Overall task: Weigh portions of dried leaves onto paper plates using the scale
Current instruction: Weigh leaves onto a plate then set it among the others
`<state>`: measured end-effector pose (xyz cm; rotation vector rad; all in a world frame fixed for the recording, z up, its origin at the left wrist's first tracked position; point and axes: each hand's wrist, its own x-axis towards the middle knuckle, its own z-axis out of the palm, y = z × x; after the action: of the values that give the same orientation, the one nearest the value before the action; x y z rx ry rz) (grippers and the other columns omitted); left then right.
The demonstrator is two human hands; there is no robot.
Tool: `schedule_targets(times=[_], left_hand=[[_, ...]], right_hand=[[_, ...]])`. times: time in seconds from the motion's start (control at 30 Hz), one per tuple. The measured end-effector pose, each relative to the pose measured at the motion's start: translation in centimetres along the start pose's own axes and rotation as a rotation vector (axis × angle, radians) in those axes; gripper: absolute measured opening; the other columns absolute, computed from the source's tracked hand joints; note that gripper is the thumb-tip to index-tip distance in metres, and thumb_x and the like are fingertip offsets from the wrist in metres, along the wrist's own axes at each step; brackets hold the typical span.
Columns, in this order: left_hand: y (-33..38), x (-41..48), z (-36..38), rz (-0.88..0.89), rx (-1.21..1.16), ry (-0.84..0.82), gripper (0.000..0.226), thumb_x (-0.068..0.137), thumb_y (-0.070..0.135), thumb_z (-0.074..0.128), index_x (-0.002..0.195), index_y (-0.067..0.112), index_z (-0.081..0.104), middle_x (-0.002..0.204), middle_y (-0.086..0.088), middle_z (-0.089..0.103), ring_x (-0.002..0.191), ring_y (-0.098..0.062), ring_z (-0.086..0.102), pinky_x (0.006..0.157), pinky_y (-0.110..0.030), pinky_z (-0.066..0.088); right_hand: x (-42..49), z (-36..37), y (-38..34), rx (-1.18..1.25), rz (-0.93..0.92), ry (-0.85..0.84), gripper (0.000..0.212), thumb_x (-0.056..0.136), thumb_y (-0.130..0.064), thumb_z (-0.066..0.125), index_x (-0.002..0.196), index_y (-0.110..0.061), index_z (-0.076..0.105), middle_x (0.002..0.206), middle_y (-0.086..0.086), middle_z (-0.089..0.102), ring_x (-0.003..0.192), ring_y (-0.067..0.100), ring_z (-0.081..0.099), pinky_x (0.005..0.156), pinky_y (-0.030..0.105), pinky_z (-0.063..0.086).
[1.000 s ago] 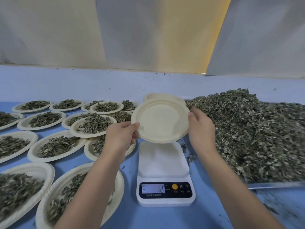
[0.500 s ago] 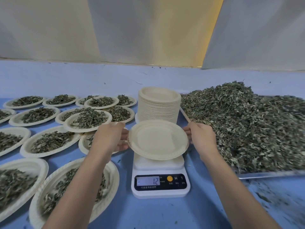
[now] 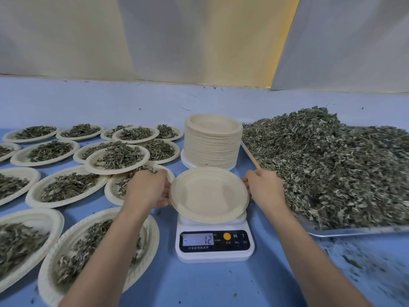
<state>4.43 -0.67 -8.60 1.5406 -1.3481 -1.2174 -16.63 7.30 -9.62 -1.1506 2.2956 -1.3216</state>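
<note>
Both hands hold one empty round beige paper plate (image 3: 209,193) by its opposite edges, directly above the weighing platform of a small white digital kitchen scale (image 3: 214,247). The left hand (image 3: 145,189) has its fingers curled around the plate's left rim, with the back of the hand turned to the camera. The right hand (image 3: 264,189) grips the right rim in the same way. The plate lies nearly level and covers most of the platform. I cannot tell whether it rests on the platform or is just above it. The scale's lit display shows a dash followed by 12, beside an orange button.

The scale stands on a blue desk (image 3: 210,284), near its front edge. Just behind the scale is a tall stack of matching beige paper plates (image 3: 213,142). To the right, a large heap of dried grey-green leaves (image 3: 332,162) fills a flat silver metal tray (image 3: 354,231). The right hand is close to the near left side of the heap. Loose leaf crumbs lie on the desk in front of the tray.

To the left, many paper plates already carrying portions of dried leaves (image 3: 117,159) cover the desk in rows, some overlapping their neighbours. The left forearm passes over the nearest of them. Pale panels (image 3: 199,41) rise behind the desk.
</note>
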Motion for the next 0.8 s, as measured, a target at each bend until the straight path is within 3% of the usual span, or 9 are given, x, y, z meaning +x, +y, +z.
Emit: schedule_targets(times=[0.17, 0.23, 0.3, 0.43, 0.47, 0.53, 0.6, 0.67, 0.8], left_hand=[[-0.3, 0.5, 0.0, 0.006, 0.041, 0.014, 0.032, 0.089, 0.023, 0.050, 0.079, -0.001, 0.067, 0.056, -0.008, 0.068, 0.050, -0.028, 0.066, 0.061, -0.035, 0.059], [-0.3, 0.4, 0.1, 0.069, 0.081, 0.050, 0.034, 0.088, 0.023, 0.048, 0.080, -0.005, 0.066, 0.063, -0.012, 0.070, 0.060, -0.032, 0.068, 0.065, -0.039, 0.057], [-0.2, -0.1, 0.2, 0.185, 0.177, 0.109, 0.035, 0.087, 0.023, 0.048, 0.081, -0.006, 0.066, 0.074, -0.018, 0.070, 0.066, -0.032, 0.066, 0.068, -0.042, 0.054], [0.5, -1.8, 1.0, 0.434, 0.307, 0.158, 0.027, 0.091, 0.019, 0.047, 0.083, 0.003, 0.067, 0.077, -0.013, 0.069, 0.061, -0.024, 0.056, 0.054, -0.028, 0.038], [0.8, -2.3, 1.4, 0.474, 0.274, 0.149, 0.024, 0.091, 0.018, 0.047, 0.084, 0.009, 0.068, 0.080, -0.009, 0.070, 0.061, -0.021, 0.056, 0.055, -0.027, 0.039], [1.5, -3.3, 2.1, 0.532, 0.191, 0.114, 0.022, 0.091, 0.018, 0.048, 0.090, 0.018, 0.070, 0.082, 0.000, 0.070, 0.062, -0.012, 0.057, 0.060, -0.025, 0.042], [2.2, -4.0, 3.1, 0.554, 0.113, 0.031, 0.023, 0.091, 0.016, 0.048, 0.094, 0.019, 0.070, 0.082, 0.011, 0.069, 0.080, -0.008, 0.062, 0.072, -0.022, 0.045], [2.9, -4.6, 4.2, 0.562, 0.055, -0.048, 0.022, 0.091, 0.016, 0.048, 0.091, 0.023, 0.069, 0.082, 0.016, 0.068, 0.089, -0.008, 0.063, 0.080, -0.029, 0.049], [4.1, -5.6, 6.5, 0.599, 0.000, -0.121, 0.023, 0.092, 0.016, 0.049, 0.084, 0.030, 0.067, 0.084, 0.013, 0.070, 0.089, -0.008, 0.064, 0.079, -0.030, 0.050]], right_hand=[[0.3, 0.2, 0.4, -0.125, -0.032, 0.036, 0.030, 0.089, -0.020, 0.047, 0.067, 0.000, 0.053, 0.063, 0.009, 0.055, 0.057, 0.022, 0.043, 0.053, 0.033, 0.034], [0.4, -0.1, 0.5, -0.144, -0.052, 0.067, 0.027, 0.090, -0.020, 0.045, 0.066, -0.008, 0.051, 0.063, 0.005, 0.055, 0.057, 0.022, 0.047, 0.051, 0.030, 0.034], [0.7, -0.5, 0.6, -0.131, -0.076, 0.119, 0.022, 0.090, -0.021, 0.045, 0.077, -0.010, 0.058, 0.073, 0.006, 0.061, 0.069, 0.025, 0.055, 0.059, 0.033, 0.041], [2.1, -2.3, 1.8, -0.173, -0.115, 0.235, 0.026, 0.093, -0.016, 0.046, 0.113, -0.012, 0.063, 0.112, 0.007, 0.064, 0.096, 0.022, 0.055, 0.076, 0.032, 0.042], [2.6, -2.9, 2.4, -0.252, -0.104, 0.194, 0.035, 0.094, -0.015, 0.045, 0.128, -0.012, 0.055, 0.130, 0.010, 0.055, 0.114, 0.026, 0.049, 0.088, 0.035, 0.041], [3.4, -3.8, 3.6, -0.437, -0.004, 0.033, 0.056, 0.097, -0.020, 0.045, 0.149, -0.018, 0.024, 0.157, 0.012, 0.018, 0.143, 0.030, 0.016, 0.111, 0.045, 0.024], [3.9, -4.4, 4.9, -0.541, 0.145, -0.132, 0.070, 0.100, -0.034, 0.042, 0.152, -0.027, -0.004, 0.159, 0.007, -0.014, 0.146, 0.029, -0.010, 0.116, 0.048, 0.007], [4.5, -4.6, 6.3, -0.586, 0.240, -0.248, 0.075, 0.099, -0.047, 0.037, 0.149, -0.031, -0.017, 0.156, 0.005, -0.028, 0.145, 0.031, -0.016, 0.116, 0.049, 0.002], [5.6, -4.1, 7.7, -0.557, 0.301, -0.313, 0.075, 0.097, -0.056, 0.031, 0.147, -0.034, -0.021, 0.155, 0.007, -0.030, 0.145, 0.038, -0.007, 0.116, 0.052, 0.004]])
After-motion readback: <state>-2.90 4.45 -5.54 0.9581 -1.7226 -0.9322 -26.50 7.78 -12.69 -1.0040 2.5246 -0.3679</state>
